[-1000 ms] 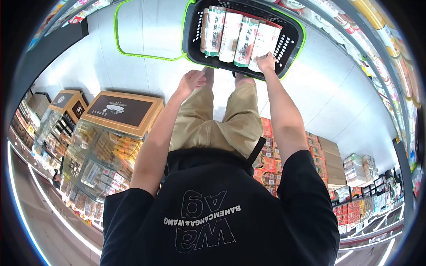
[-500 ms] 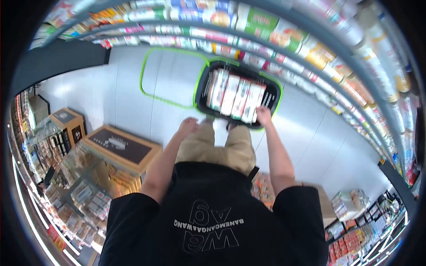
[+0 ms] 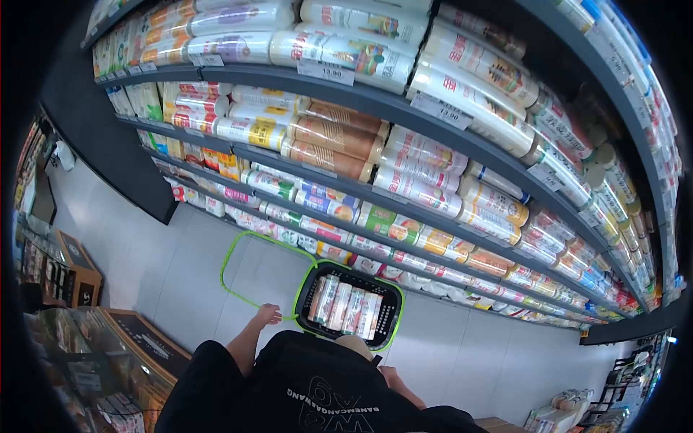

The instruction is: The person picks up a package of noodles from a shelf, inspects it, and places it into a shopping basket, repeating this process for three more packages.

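Observation:
A black basket with a bright green rim stands on the floor in front of me. Several packaged rolls, whitish with printed wrappers, lie side by side inside it. The basket's green handle is folded out to the left over the floor. My left hand hovers by the near end of that handle, open, with nothing in its fingers. Close to my body, below the basket's near right corner, is my right hand. Its fingers are mostly hidden, and nothing shows in it.
Tall dark shelves packed with wrapped rolls curve across the front and right, with price tags on their edges. A wood-framed display case stands at left. The grey tiled floor runs along the shelves.
My view has tilted up, showing more shelf. My right hand has left the rolls in the basket and drawn back toward my body. My left hand is now nearer the green handle.

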A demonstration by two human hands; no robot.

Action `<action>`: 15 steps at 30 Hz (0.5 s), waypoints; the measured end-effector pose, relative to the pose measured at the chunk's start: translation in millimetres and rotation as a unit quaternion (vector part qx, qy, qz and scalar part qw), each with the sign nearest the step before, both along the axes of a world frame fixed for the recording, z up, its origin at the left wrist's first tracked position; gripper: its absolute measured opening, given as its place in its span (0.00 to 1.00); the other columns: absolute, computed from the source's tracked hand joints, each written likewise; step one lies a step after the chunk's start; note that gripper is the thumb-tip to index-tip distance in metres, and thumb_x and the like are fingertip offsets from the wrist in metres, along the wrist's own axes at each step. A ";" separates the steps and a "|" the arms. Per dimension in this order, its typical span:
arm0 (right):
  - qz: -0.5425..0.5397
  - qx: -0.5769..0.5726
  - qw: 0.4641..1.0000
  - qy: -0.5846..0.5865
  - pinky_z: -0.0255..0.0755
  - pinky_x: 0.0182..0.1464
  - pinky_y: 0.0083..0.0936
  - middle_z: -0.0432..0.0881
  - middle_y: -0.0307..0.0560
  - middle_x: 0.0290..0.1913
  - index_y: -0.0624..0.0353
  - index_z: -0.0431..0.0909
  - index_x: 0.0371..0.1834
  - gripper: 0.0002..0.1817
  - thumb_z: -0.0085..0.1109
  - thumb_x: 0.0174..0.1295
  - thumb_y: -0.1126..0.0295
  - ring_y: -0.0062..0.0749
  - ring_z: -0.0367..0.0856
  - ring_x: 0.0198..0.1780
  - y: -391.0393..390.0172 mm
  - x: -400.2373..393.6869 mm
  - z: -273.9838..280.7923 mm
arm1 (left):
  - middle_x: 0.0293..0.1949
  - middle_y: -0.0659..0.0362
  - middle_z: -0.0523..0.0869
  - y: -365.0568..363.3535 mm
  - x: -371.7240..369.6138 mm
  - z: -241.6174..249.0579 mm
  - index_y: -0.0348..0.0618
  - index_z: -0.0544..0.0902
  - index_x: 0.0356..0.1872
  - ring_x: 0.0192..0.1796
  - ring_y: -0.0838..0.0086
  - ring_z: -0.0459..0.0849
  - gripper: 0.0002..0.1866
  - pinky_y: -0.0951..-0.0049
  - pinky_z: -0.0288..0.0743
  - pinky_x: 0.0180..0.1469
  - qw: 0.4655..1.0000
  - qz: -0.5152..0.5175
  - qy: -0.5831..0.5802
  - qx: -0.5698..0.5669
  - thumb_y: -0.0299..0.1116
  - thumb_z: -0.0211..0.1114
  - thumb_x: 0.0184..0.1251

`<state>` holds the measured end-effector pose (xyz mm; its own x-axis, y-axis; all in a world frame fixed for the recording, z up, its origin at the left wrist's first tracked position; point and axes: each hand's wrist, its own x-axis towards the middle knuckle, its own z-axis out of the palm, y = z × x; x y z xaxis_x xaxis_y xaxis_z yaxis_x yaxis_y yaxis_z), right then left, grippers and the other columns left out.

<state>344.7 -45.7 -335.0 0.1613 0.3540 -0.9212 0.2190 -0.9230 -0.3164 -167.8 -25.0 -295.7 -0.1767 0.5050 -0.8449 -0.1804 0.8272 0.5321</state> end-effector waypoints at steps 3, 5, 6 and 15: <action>-0.040 0.073 0.997 -0.004 0.81 0.42 0.41 0.82 0.51 0.38 0.66 0.81 0.41 0.16 0.54 0.62 0.63 0.40 0.82 0.41 22.9 -2.7 3.8 | 0.43 0.49 0.85 11.4 -8.6 26.6 0.38 0.76 0.53 0.40 0.63 0.87 0.21 0.66 0.81 0.42 0.999 0.035 -0.006 0.014 0.42 0.60 0.65; 0.059 0.220 0.973 -0.029 0.76 0.33 0.24 0.82 0.43 0.32 0.62 0.82 0.37 0.12 0.56 0.62 0.64 0.27 0.80 0.33 91.3 -3.7 21.8 | 0.42 0.51 0.85 22.9 -17.4 37.0 0.38 0.76 0.52 0.39 0.65 0.87 0.20 0.66 0.81 0.41 0.995 0.053 -0.013 0.079 0.42 0.59 0.66; 0.073 0.276 0.957 -0.056 0.74 0.32 0.22 0.81 0.41 0.29 0.61 0.82 0.35 0.14 0.58 0.62 0.60 0.23 0.78 0.31 127.9 -16.0 55.0 | 0.42 0.51 0.85 29.9 -25.4 40.4 0.38 0.76 0.52 0.39 0.65 0.87 0.20 0.66 0.81 0.41 0.995 0.048 -0.013 0.087 0.42 0.59 0.66; 0.134 0.815 0.551 -0.123 0.75 0.45 0.26 0.81 0.49 0.39 0.64 0.78 0.41 0.06 0.58 0.63 0.75 0.34 0.82 0.41 289.4 -128.1 455.3 | 0.40 0.59 0.85 131.9 -80.1 215.9 0.38 0.80 0.47 0.38 0.77 0.84 0.12 0.77 0.77 0.40 0.889 0.036 0.117 0.441 0.36 0.55 0.73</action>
<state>216.6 243.7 120.3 -0.0487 0.7201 0.6921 0.4994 0.6177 -0.6075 -248.0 106.9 -79.8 -0.3534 0.9335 -0.0613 -0.0145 0.0600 0.9981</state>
